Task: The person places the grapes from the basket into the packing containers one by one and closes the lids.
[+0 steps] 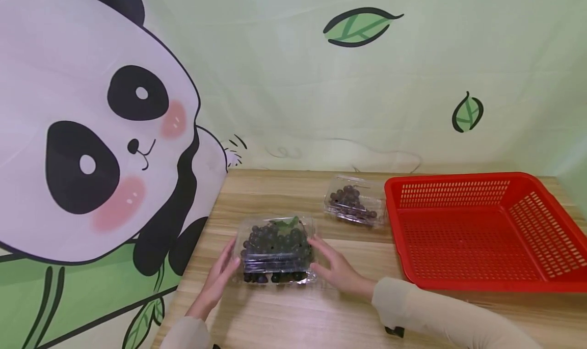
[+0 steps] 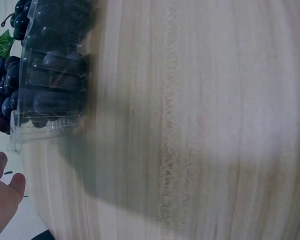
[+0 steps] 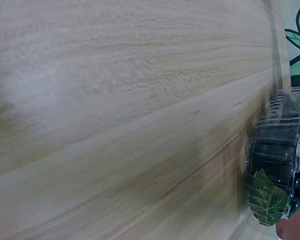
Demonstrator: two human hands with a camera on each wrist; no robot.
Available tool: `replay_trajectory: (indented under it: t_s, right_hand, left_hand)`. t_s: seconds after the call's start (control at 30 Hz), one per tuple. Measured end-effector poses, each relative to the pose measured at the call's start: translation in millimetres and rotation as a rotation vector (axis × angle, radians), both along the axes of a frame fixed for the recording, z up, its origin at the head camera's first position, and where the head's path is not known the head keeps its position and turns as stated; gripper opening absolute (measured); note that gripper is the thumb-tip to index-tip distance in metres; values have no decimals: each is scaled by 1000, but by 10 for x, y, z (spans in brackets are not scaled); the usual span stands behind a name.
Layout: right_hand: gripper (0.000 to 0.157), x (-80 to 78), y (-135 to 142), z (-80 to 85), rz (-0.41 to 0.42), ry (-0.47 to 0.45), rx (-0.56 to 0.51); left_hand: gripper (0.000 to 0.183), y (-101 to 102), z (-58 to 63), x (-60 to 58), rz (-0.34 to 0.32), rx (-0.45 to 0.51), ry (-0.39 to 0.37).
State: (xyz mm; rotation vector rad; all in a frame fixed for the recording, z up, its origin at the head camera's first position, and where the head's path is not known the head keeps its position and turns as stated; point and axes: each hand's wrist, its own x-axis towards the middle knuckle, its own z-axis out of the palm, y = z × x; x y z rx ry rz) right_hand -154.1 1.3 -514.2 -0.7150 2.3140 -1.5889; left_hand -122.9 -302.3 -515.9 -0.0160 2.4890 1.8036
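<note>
A clear plastic box of dark grapes (image 1: pixel 275 244) with green leaves among them sits on the wooden table, between the two hands. At its left side the left hand (image 1: pixel 217 277) is spread, thumb and fingers apart. In the left wrist view, that hand's fingertips (image 2: pixel 0 157) are just off the corner of the box (image 2: pixel 52 85). The right hand (image 1: pixel 339 270) reaches its extended fingers to the box's right edge. One right fingertip (image 3: pixel 282 229) shows at the rim beside a leaf (image 3: pixel 266 197) in the right wrist view.
A second clear box with a smaller bunch of grapes (image 1: pixel 353 201) stands farther back, beside a red plastic basket (image 1: pixel 403 260) on the right. Behind the wooden table (image 1: pixel 275 186) hangs a pale green cloth (image 1: pixel 275 84) printed with a panda and leaves.
</note>
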Motion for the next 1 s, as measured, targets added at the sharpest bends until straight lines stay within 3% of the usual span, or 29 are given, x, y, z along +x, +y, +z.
replay_trajectory:
  t_s: [0.43, 0.7, 1.0]
  right_hand:
    - [58, 59, 31, -85, 3, 56, 34]
    - [56, 89, 27, -134, -45, 97, 45]
    - [54, 137, -7, -223, -146, 77, 52]
  left_hand:
    - [61, 15, -102, 67, 4, -84, -82]
    - [55, 53, -104, 88, -16, -69, -64]
    - [46, 36, -127, 31, 33, -95, -79]
